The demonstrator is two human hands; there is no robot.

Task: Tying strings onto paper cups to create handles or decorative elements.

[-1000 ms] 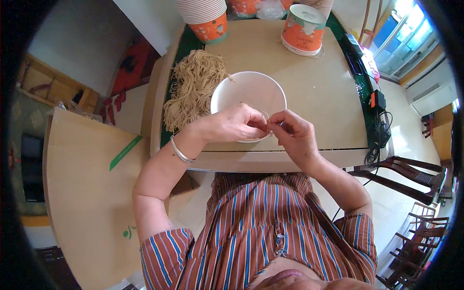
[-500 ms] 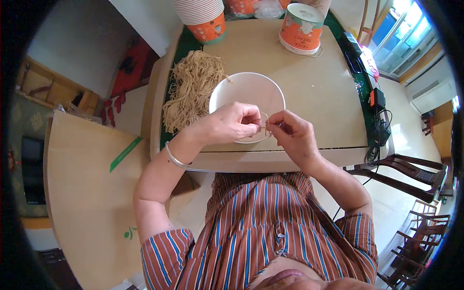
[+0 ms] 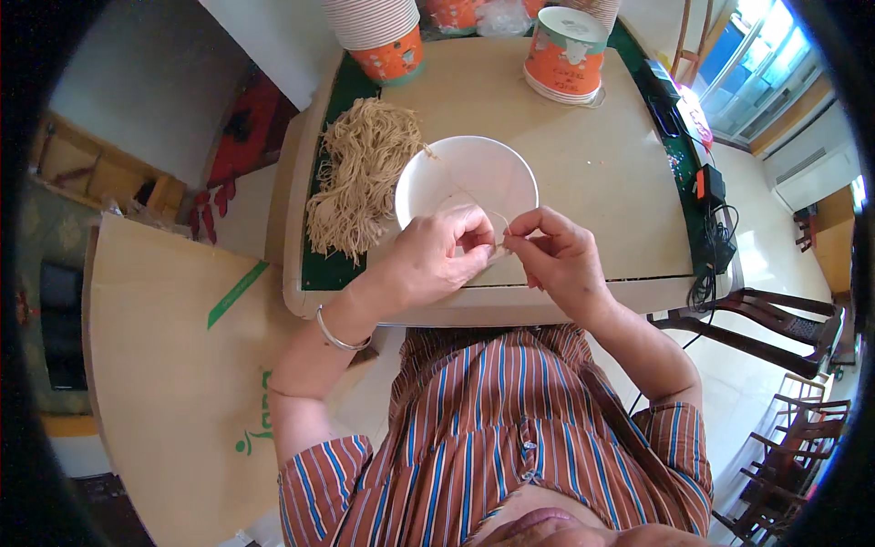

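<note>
A white paper bucket [image 3: 469, 169] stands near the table's front edge, its open mouth facing up. A beige string [image 3: 499, 219] runs across its mouth to my fingers at the near rim. My left hand [image 3: 448, 251] pinches the string with thumb and forefinger. Just right of it, my right hand [image 3: 558, 255] is closed on the same string, the fingertips almost touching those of the left. A heap of beige strings [image 3: 365, 169] lies left of the bucket, with one strand reaching over the rim. Whether the string is knotted is too small to tell.
Stacked orange paper buckets [image 3: 387, 55] stand at the far left of the table, and an upside-down orange bucket [image 3: 567, 59] at the far right. A black power adapter [image 3: 711, 185] with cables lies along the right edge. A large cardboard sheet [image 3: 173, 365] leans at left.
My left hand has shifted slightly down and closer to the right hand. More of the string now shows across the bucket's mouth.
</note>
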